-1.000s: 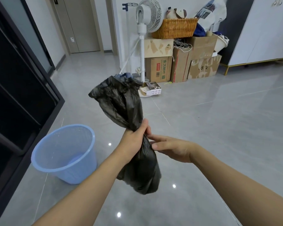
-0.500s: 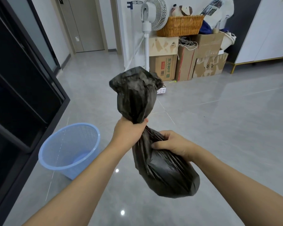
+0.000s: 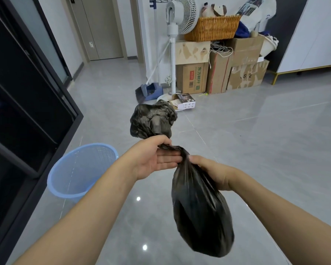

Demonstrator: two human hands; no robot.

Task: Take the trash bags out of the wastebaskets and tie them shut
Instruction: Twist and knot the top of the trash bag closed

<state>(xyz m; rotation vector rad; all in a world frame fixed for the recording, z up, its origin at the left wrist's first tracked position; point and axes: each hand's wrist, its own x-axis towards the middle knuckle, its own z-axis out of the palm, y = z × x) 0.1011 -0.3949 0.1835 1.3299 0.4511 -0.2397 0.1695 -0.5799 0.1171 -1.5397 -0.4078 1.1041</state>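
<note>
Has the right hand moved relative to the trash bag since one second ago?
Yes. The right hand was open beside the black trash bag; it now grips below the twisted neck.

A standing fan point(image 3: 181, 14) beside stacked cardboard boxes point(image 3: 220, 67), wicker basket point(image 3: 212, 27) on top.

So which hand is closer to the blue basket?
Left. The left hand is up beside the blue basket, pinching the black bag. The right hand is behind the bag, farther away.
</note>
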